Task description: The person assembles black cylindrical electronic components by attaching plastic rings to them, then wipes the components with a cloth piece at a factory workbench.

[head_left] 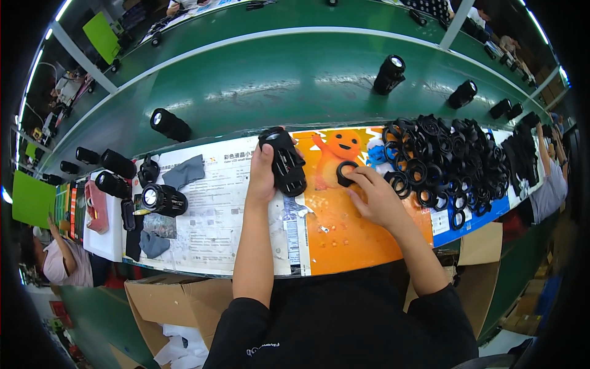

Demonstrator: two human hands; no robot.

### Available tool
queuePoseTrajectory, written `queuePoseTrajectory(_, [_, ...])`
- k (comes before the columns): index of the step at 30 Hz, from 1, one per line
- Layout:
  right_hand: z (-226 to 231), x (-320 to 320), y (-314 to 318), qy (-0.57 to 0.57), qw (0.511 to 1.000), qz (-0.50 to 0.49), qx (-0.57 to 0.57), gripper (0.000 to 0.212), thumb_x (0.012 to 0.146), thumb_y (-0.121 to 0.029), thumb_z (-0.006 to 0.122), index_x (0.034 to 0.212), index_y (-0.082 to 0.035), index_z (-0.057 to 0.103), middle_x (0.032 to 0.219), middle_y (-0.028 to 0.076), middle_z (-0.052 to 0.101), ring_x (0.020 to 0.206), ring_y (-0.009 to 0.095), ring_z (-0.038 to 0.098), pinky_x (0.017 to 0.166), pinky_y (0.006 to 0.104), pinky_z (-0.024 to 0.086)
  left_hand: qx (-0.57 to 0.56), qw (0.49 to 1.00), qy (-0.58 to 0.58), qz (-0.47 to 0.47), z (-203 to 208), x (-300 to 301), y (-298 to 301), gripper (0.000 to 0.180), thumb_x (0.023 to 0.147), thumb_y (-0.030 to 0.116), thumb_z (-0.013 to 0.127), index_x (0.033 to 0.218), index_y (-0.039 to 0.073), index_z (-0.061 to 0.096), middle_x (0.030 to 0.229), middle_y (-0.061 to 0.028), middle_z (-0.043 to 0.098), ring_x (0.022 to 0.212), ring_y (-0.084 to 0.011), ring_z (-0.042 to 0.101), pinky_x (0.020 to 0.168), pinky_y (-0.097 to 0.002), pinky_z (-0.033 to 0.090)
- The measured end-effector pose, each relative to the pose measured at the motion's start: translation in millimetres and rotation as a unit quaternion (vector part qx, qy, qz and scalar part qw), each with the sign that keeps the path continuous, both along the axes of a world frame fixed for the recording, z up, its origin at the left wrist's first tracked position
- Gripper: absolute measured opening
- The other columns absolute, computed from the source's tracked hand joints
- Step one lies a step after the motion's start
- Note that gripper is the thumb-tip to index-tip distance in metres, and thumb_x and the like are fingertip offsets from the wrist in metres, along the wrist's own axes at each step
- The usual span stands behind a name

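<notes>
My left hand [262, 178] is wrapped round a black cylindrical device [286, 161], which looks like a portable speaker; it is held upright over the bench, its slotted side showing. Over the orange sheet [344, 237], my right hand [378, 200] pinches a black ring [340, 174] between thumb and fingers. The ring is to the right of the device and apart from it. A large heap of similar black rings [439, 154] lies just beyond my right hand, spreading to the right.
A green conveyor belt [270, 92] runs behind the bench, carrying several black cylinders [388, 77]. On the left lie another cylinder [165, 200], grey cloths [186, 172] and a pink cloth [95, 206]. Cardboard boxes [178, 301] stand below the front edge. Co-workers sit at both sides.
</notes>
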State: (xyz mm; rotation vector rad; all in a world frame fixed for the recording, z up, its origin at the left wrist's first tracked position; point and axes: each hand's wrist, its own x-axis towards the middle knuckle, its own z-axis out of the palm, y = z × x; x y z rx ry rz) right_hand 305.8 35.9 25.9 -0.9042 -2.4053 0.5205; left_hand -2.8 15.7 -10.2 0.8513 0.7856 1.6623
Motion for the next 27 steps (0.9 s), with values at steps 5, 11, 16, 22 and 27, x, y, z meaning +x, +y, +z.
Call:
queuePoseTrajectory(5, [-2.9,-17.3,21.0,-0.003,1.0,-0.021,-0.014,0.02,0.094,-0.014,0.087,0.109,-0.003,0.078,0.129,0.013,0.069,0.118,0.035,0.069,0.101,0.0433,0.059,-0.008,0.999,0.03,0.015,0.3,2.7,-0.8,0.095,0.098,0.066,0.079,0.159,0.0,0.049,0.125,-0.0134,0.073,0.101,-0.0269,0.079,0.087,-0.0398,0.067])
queuePoseTrajectory(11, [66.9,-59.0,85.9,0.16,0.952,0.09,-0.246,0.022,0.105,-0.015,0.079,0.12,0.001,0.08,0.146,0.014,0.074,0.126,0.024,0.073,0.11,0.0392,0.057,-0.003,0.996,0.083,-0.008,0.0,10.1,-1.3,0.093,0.091,0.062,0.089,0.15,-0.001,0.053,0.124,-0.0165,0.076,0.107,-0.0292,0.08,0.089,-0.042,0.069])
queuePoseTrajectory(16, [94.7,-99.8,120.6,0.09,0.916,0.18,-0.346,0.024,0.107,-0.017,0.076,0.12,0.003,0.079,0.146,0.013,0.075,0.125,0.021,0.071,0.112,0.0388,0.056,-0.024,0.995,0.093,-0.009,1.8,16.6,-6.3,0.088,0.094,0.051,0.092,0.154,0.0,0.052,0.124,-0.0078,0.071,0.104,-0.0165,0.074,0.091,-0.0324,0.064])
queuePoseTrajectory(22, [114.2,-106.4,122.7,0.002,0.922,0.235,-0.309,0.019,0.102,-0.015,0.081,0.114,0.0,0.08,0.144,0.014,0.076,0.128,0.025,0.072,0.114,0.0412,0.055,-0.018,0.99,0.138,-0.003,4.7,15.4,-3.9,0.088,0.094,0.057,0.09,0.151,0.0,0.056,0.124,-0.0071,0.07,0.11,-0.0156,0.071,0.095,-0.0322,0.06])
queuePoseTrajectory(27, [114.1,-107.1,111.3,-0.006,0.945,0.257,-0.204,0.022,0.096,-0.012,0.085,0.116,-0.005,0.081,0.145,0.015,0.076,0.135,0.031,0.071,0.115,0.0434,0.055,-0.016,0.989,0.147,-0.004,4.9,14.1,-7.1,0.091,0.093,0.061,0.089,0.152,0.001,0.056,0.128,-0.0081,0.07,0.115,-0.0164,0.07,0.1,-0.0325,0.058])
